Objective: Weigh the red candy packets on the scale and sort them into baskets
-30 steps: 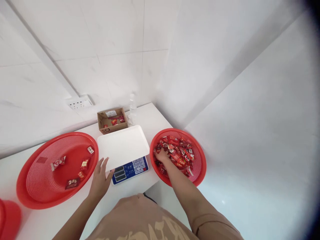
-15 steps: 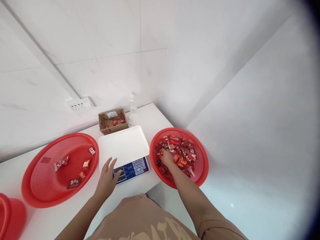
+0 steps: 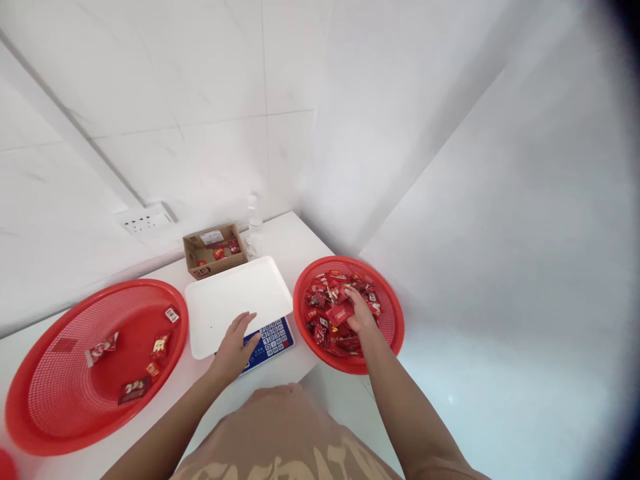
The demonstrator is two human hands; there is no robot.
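Note:
My left hand point(image 3: 235, 350), its fingers apart and nothing in it, hovers over the near edge of the white weighing tray and the display end of the blue digital scale point(image 3: 274, 340). Whether it touches them I cannot tell. My right hand point(image 3: 361, 312) is inside the right red mesh basket point(image 3: 397, 313), on a heap of small wrapped snacks point(image 3: 330, 333). Its thumb and fingers are spread. A plain red packet point(image 3: 340, 313) lies against them, with no clear grip on it.
On the left stands a larger red basket point(image 3: 55, 427) with a few wrapped snacks point(image 3: 135, 390). Behind the weighing tray point(image 3: 240, 293) are a small cardboard box point(image 3: 220, 265) with several snacks and a clear bottle point(image 3: 254, 217). Walls close in behind and to the right.
My right hand has moved to the right across the heap, and the plain red packet now shows beside it. My left hand has shifted right over the scale. The view has turned slightly.

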